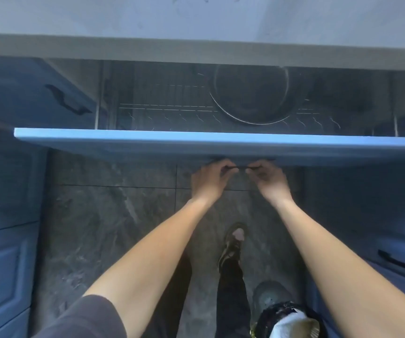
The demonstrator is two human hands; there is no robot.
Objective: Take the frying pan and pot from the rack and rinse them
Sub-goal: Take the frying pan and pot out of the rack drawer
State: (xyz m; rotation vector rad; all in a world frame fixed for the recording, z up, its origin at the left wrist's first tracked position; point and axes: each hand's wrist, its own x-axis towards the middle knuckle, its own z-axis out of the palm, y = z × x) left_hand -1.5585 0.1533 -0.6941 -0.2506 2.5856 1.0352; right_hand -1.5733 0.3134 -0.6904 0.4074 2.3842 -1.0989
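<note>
Here a round dark pot (250, 93) sits in the wire rack (167, 108); both hands (210, 179) (269, 180) grip the blue drawer's (196, 142) handle (239, 169).

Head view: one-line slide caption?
Both hands, left and right, grip the dark handle of a blue pull-out drawer; round dark metal pot sits in its wire rack.

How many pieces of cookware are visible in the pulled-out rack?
1: a round pot or pan sits on the wire rack, right of centre. The rack's dark right end and the part under the countertop may hide another.
</note>
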